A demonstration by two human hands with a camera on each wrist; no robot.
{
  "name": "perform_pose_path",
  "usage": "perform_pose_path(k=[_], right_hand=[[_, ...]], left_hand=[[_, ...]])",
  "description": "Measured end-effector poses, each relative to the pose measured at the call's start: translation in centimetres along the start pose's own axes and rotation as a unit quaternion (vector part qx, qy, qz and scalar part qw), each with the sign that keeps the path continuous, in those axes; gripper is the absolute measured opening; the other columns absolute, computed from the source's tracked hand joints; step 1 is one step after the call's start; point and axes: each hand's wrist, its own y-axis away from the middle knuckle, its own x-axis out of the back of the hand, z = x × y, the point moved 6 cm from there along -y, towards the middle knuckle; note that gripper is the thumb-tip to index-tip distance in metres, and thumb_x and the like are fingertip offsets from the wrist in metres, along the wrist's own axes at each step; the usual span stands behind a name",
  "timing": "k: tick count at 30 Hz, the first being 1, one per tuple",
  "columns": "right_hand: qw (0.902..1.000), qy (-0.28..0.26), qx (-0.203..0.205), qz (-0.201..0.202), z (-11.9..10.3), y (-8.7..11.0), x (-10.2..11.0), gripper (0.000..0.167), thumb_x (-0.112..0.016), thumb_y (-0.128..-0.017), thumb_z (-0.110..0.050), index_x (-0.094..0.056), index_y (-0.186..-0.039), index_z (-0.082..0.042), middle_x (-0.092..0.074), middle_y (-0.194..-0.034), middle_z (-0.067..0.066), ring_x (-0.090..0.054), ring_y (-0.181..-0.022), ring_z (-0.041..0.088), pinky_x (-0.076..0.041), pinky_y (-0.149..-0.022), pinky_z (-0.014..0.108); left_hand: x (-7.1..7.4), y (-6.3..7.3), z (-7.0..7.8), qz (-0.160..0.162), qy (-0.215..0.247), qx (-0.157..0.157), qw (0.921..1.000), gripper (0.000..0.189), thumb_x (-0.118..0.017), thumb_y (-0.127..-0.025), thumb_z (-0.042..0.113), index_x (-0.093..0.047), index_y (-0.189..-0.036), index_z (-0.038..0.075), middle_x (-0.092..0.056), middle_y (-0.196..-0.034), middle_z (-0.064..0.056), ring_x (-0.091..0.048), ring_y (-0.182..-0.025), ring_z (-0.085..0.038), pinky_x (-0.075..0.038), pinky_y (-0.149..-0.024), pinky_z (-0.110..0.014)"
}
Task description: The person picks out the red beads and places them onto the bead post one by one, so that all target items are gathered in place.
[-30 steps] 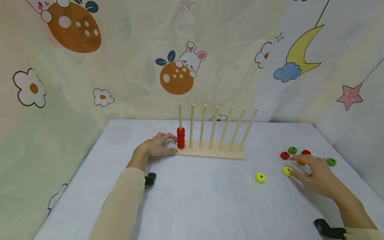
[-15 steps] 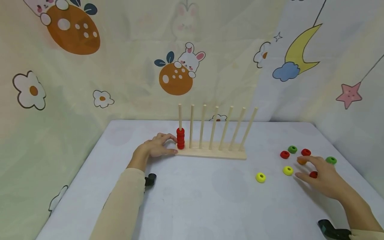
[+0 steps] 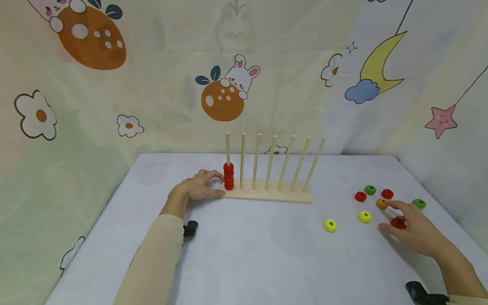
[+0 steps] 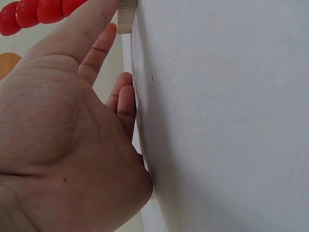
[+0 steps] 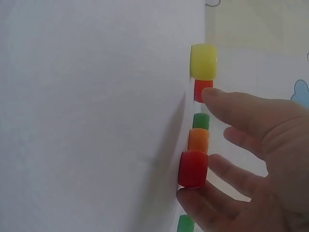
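Note:
A wooden peg rack (image 3: 267, 195) has several upright pegs. Red beads (image 3: 228, 176) are stacked on its leftmost peg. My left hand (image 3: 198, 186) holds the left end of the base between thumb and forefinger; in the left wrist view the thumb lies close to the base's end (image 4: 126, 19). At the right, my right hand (image 3: 417, 228) hovers low with thumb and fingers spread around a loose red bead (image 3: 398, 223). In the right wrist view that red bead (image 5: 193, 169) sits near the fingers, well below the thumb tip. The forefinger tip is close to an orange bead (image 3: 381, 203).
Around the right hand lie two yellow beads, one nearer (image 3: 364, 217) and one farther left (image 3: 330, 225), plus red beads (image 3: 360, 196) (image 3: 387, 194) and green beads (image 3: 370, 189) (image 3: 419, 203). A patterned cloth (image 3: 171, 84) hangs behind the white table (image 3: 267, 254).
My right hand has drawn back from the yellow bead toward the right, and the red bead beneath it has come into view. The left hand and the rack have stayed put.

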Motion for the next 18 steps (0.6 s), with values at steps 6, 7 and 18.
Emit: perform_pose_path(k=[6,7,18], right_hand=[[0.9994,0.004,-0.007,-0.032,0.18,0.0,-0.27,0.072,-0.079,-0.09,-0.025,-0.044,-0.142,0.011,-0.049,-0.132,0.039,-0.052,-0.11,0.055,-0.053,-0.087,0.067],[0.9994,0.008,-0.003,-0.033,0.14,0.0,-0.29,0.065,-0.078,-0.09,-0.02,-0.048,-0.139,0.01,-0.053,-0.128,0.037,-0.054,-0.108,0.053,-0.053,-0.087,0.065],[0.9992,0.031,0.004,-0.026,-0.01,0.15,-0.14,0.025,-0.066,-0.095,-0.004,-0.064,-0.12,0.001,-0.065,-0.116,0.028,-0.062,-0.1,0.046,-0.055,-0.084,0.062]], left_hand=[[0.05,-0.05,0.04,-0.001,0.0,-0.007,1.0,0.052,-0.074,-0.087,0.055,-0.052,-0.132,0.04,-0.032,-0.158,-0.012,-0.034,-0.143,-0.039,-0.024,-0.113,-0.07],[0.05,-0.08,0.01,0.0,0.0,-0.007,1.0,0.052,-0.074,-0.087,0.056,-0.052,-0.132,0.041,-0.032,-0.158,-0.012,-0.034,-0.143,-0.039,-0.025,-0.113,-0.07],[-0.02,-0.07,-0.16,0.003,0.004,-0.005,1.0,0.055,-0.075,-0.086,0.055,-0.052,-0.134,0.041,-0.032,-0.158,-0.011,-0.033,-0.143,-0.038,-0.024,-0.113,-0.071]])
